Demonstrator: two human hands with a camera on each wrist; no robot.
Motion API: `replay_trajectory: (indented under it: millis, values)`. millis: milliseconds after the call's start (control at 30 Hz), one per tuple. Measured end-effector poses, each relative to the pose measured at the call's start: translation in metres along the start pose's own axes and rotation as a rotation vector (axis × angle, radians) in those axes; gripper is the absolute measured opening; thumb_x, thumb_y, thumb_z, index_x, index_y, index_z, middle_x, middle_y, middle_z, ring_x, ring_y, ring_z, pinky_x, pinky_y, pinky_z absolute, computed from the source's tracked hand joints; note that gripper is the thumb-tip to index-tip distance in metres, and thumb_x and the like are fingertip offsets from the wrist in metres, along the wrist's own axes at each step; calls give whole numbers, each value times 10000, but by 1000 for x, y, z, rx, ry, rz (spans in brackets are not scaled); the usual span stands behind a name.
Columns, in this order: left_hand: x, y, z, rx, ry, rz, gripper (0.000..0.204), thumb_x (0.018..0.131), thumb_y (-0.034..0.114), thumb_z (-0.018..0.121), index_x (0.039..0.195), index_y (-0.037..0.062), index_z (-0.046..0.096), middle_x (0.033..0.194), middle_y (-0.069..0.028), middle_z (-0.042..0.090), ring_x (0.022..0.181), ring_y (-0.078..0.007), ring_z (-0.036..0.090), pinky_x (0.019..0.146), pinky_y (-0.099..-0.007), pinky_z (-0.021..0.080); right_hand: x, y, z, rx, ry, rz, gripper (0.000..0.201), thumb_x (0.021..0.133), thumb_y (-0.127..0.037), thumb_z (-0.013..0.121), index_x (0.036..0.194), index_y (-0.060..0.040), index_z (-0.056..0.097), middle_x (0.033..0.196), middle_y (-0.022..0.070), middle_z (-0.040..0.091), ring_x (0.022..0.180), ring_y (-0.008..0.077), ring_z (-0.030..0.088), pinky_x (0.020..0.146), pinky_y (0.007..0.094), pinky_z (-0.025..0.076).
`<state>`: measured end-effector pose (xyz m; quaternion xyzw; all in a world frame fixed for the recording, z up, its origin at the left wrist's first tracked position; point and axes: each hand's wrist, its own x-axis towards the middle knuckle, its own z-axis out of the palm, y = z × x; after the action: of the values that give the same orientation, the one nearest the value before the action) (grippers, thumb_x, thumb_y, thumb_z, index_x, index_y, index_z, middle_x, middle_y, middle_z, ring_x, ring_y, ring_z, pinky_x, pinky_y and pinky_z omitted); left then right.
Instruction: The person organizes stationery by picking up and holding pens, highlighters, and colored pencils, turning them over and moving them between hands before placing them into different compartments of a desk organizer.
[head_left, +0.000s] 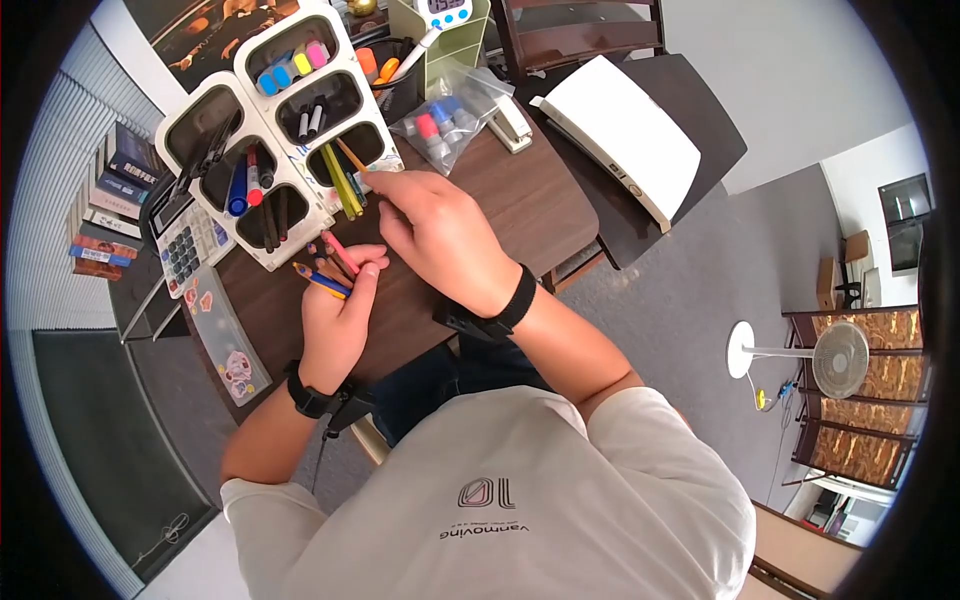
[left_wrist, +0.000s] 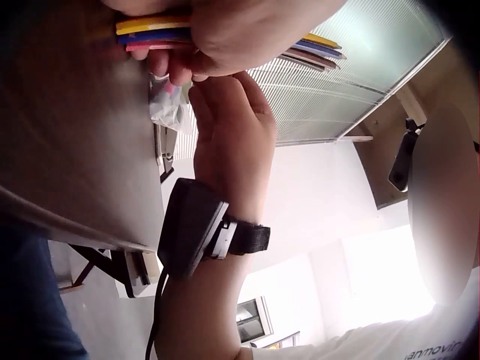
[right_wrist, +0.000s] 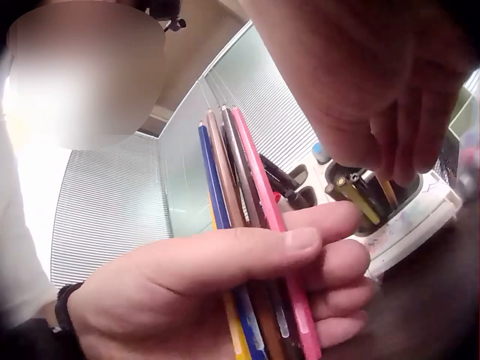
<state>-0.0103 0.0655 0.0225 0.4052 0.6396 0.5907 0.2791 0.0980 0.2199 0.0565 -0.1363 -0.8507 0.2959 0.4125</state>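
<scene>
My left hand (head_left: 338, 325) grips a bundle of colored pencils, its thumb laid across them. In the right wrist view a pink pencil (right_wrist: 259, 176), a dark one, a brown one (right_wrist: 225, 172), a blue pencil (right_wrist: 211, 165) and a yellow one show in it. Over the front right compartment of a white desk organizer (head_left: 283, 150), my right hand (head_left: 445, 230) pinches an orange-brown pencil (head_left: 349, 155) between its fingertips; the pencil's lower part is in the compartment. Yellow-green pens (head_left: 343, 185) lean there beside it.
Other compartments hold highlighters (head_left: 297, 68), markers (head_left: 237, 190) and dark pens. Right of the organizer are a black pen cup (head_left: 400, 98), a clear bag (head_left: 450, 120) and a stapler (head_left: 512, 127). A calculator (head_left: 185, 255) stands left; a white box (head_left: 630, 135) lies on the chair.
</scene>
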Motion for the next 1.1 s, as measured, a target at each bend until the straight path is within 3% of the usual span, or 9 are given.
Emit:
replay_trajectory:
  millis: [400, 500, 633, 733, 800, 933, 967, 1000, 1100]
  values:
    - [1, 2, -7, -73, 32, -97, 285, 1115, 170, 534, 1218, -47, 688, 1123, -141, 745, 1046, -179, 703, 954, -318, 542, -10, -15, -2, -52, -3, 86, 293, 869, -21, 672, 1161, -32, 680, 933, 169, 702, 927, 378, 691, 809, 468, 565]
    - [0, -7, -5, -287, 1, -68, 336, 1133, 199, 490, 1291, -43, 661, 1235, -161, 715, 1138, -208, 683, 1023, -363, 543, -34, -20, -14, 72, 1, 125, 137, 890, -83, 730, 1010, -57, 670, 882, 118, 676, 849, 342, 668, 753, 435, 546]
    - [-3, -7, -1, -398, -63, 65, 353, 1134, 185, 475, 1369, -40, 614, 1394, -168, 642, 1276, -249, 623, 1101, -404, 510, -68, -29, -7, 295, -152, 225, 199, 918, -148, 782, 1072, -34, 726, 945, 120, 709, 874, 328, 674, 823, 421, 546]
    - [-4, -6, 0, -432, -164, 49, 362, 1133, 184, 479, 1389, -41, 602, 1409, -169, 636, 1294, -258, 617, 1109, -401, 498, -75, -23, -7, 234, -104, 114, 158, 920, -116, 772, 1041, -24, 732, 949, 116, 716, 877, 325, 673, 834, 423, 546]
    - [-4, -8, -2, -409, -223, 97, 381, 1137, 202, 473, 1404, -43, 588, 1409, -173, 637, 1295, -260, 618, 1102, -399, 496, -75, -20, -15, 227, -87, 53, 156, 951, -60, 762, 1100, -16, 749, 1000, 128, 750, 875, 238, 694, 758, 349, 550]
    - [-9, -6, -3, -360, -223, 74, 393, 1140, 237, 474, 1380, -52, 590, 1256, -176, 723, 1149, -257, 705, 1032, -383, 525, -66, -26, -39, 363, 177, 129, 168, 933, 43, 738, 1095, -1, 744, 967, 107, 746, 818, 167, 686, 726, 295, 538]
    - [-8, -3, -1, -330, -176, 92, 337, 1143, 235, 470, 1252, -45, 622, 1015, -124, 741, 930, -194, 712, 928, -354, 548, -66, -23, -43, 424, 239, 149, 165, 929, 49, 738, 1089, 7, 741, 967, 110, 745, 826, 170, 687, 736, 294, 538]
    - [-8, -7, -2, -332, -175, 89, 337, 1143, 235, 470, 1252, -45, 622, 1015, -124, 741, 930, -194, 712, 928, -354, 548, -66, -21, -47, 485, 300, 169, 162, 925, 55, 739, 1082, 15, 738, 967, 113, 744, 833, 173, 688, 746, 293, 538]
    - [-6, -4, -1, -449, -128, 28, 290, 1153, 249, 447, 1032, 24, 584, 708, 7, 476, 654, -83, 466, 713, -308, 496, -51, -13, -55, 264, 349, 51, 214, 881, 70, 758, 1081, -4, 740, 955, 118, 742, 853, 218, 695, 788, 327, 543]
